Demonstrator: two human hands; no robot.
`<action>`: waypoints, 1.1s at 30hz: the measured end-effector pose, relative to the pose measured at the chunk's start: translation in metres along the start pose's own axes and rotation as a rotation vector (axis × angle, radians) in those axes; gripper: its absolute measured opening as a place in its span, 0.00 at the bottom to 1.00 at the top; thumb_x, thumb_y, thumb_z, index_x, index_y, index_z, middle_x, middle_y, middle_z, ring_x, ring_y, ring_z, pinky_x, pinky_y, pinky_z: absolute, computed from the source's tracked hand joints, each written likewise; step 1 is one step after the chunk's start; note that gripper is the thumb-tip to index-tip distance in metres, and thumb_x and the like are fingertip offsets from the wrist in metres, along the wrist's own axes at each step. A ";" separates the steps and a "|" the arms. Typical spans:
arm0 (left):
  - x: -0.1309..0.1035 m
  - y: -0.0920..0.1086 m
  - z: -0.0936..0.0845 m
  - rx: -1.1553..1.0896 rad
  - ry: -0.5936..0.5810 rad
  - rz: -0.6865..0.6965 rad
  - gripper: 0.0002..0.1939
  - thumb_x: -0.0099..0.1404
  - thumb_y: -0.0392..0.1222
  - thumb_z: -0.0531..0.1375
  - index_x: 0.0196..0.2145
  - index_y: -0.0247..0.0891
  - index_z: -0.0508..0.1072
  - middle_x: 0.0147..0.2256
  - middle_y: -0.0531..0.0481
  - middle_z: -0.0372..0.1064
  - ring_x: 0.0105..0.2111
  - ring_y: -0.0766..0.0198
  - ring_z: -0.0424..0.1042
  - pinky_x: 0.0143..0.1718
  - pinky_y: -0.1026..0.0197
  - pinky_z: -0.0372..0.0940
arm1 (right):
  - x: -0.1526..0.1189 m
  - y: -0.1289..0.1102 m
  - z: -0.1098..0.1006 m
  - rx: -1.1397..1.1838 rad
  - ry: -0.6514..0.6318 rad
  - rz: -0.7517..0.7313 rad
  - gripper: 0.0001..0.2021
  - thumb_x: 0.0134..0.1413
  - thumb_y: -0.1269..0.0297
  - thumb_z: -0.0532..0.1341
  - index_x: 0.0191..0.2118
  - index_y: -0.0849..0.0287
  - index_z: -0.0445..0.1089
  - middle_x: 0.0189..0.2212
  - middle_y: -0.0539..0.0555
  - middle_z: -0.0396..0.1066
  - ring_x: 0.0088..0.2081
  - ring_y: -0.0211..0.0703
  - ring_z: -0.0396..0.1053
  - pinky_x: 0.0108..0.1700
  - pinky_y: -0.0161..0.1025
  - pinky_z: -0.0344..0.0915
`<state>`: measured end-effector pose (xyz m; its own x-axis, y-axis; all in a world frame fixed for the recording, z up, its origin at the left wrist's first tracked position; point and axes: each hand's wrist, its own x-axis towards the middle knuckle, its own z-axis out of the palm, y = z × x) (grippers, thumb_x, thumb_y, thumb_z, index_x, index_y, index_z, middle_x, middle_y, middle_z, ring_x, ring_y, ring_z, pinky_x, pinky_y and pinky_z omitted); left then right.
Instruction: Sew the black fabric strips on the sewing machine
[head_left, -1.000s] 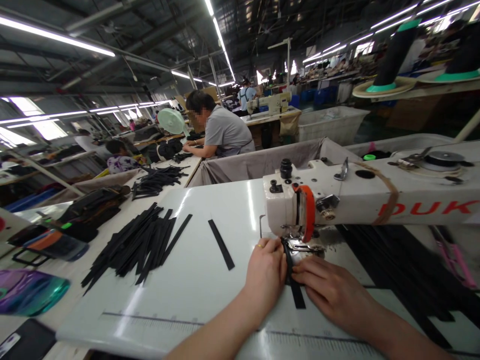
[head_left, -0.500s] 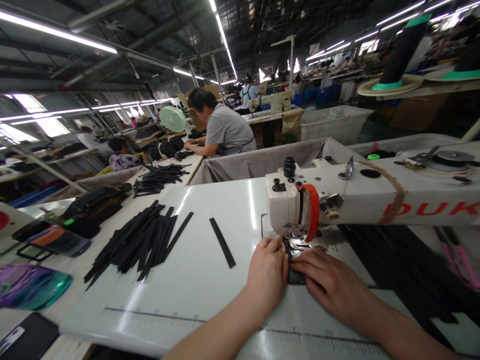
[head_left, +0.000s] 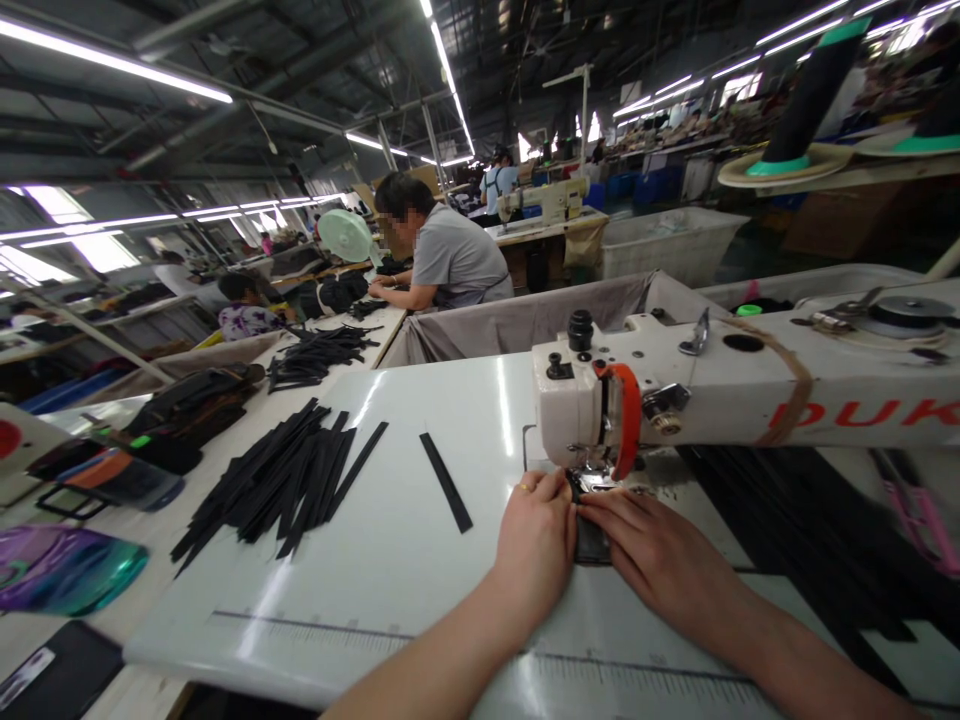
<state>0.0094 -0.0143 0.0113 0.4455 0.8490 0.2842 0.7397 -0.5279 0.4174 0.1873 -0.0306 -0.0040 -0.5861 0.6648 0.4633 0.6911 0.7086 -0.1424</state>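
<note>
A white sewing machine with an orange guard reaches in from the right. Just in front of its needle area, a small black fabric piece lies between my hands. My left hand presses its closed fingers on the left side of the piece. From the right, my right hand has its fingers together on the piece, the tips almost touching my left hand. The needle and the far end of the fabric are hidden. One black strip lies alone left of my hands, near a pile of black strips.
Long black strips and pink-handled scissors lie under and beside the machine arm. A purple and teal bottle, a dark phone-like item and a mug stand at left. A person works beyond the table.
My right fingers have shifted slightly left and up, closer to my left hand. The view has moved a little; the loose strip and pile lie as before.
</note>
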 end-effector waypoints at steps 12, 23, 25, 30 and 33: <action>0.003 -0.001 0.002 0.031 0.011 -0.013 0.10 0.69 0.30 0.51 0.36 0.35 0.72 0.42 0.43 0.71 0.43 0.52 0.66 0.48 0.47 0.68 | 0.000 -0.002 0.003 -0.046 0.016 -0.016 0.21 0.53 0.80 0.53 0.52 0.63 0.67 0.47 0.60 0.72 0.45 0.52 0.70 0.46 0.51 0.72; 0.007 -0.015 -0.003 -0.079 0.036 -0.042 0.10 0.67 0.31 0.54 0.37 0.36 0.75 0.41 0.44 0.72 0.42 0.55 0.69 0.47 0.50 0.68 | 0.001 -0.001 -0.001 -0.059 0.010 -0.044 0.19 0.54 0.79 0.52 0.50 0.64 0.69 0.45 0.60 0.73 0.45 0.52 0.70 0.46 0.50 0.72; 0.018 -0.029 -0.003 -0.110 0.066 -0.051 0.08 0.66 0.32 0.56 0.39 0.37 0.75 0.41 0.45 0.72 0.45 0.55 0.69 0.49 0.51 0.67 | 0.000 -0.001 0.000 -0.060 0.011 -0.044 0.18 0.55 0.79 0.52 0.50 0.64 0.69 0.45 0.60 0.73 0.45 0.52 0.70 0.47 0.51 0.72; 0.046 -0.061 -0.004 0.051 -0.031 0.110 0.06 0.67 0.37 0.59 0.39 0.40 0.76 0.45 0.46 0.72 0.49 0.55 0.68 0.52 0.53 0.66 | -0.004 0.001 0.003 -0.058 0.035 -0.015 0.18 0.57 0.78 0.52 0.50 0.63 0.70 0.48 0.62 0.72 0.47 0.53 0.70 0.48 0.53 0.72; 0.055 -0.070 -0.013 0.180 0.011 -0.044 0.08 0.67 0.35 0.58 0.39 0.39 0.77 0.45 0.44 0.73 0.50 0.53 0.69 0.53 0.52 0.65 | -0.006 0.002 0.005 -0.061 0.058 0.005 0.17 0.57 0.77 0.52 0.49 0.61 0.71 0.50 0.62 0.71 0.50 0.54 0.70 0.49 0.53 0.71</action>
<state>-0.0240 0.0693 0.0090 0.4059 0.8703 0.2788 0.8371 -0.4765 0.2686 0.1902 -0.0317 -0.0115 -0.5586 0.6519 0.5129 0.7193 0.6886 -0.0920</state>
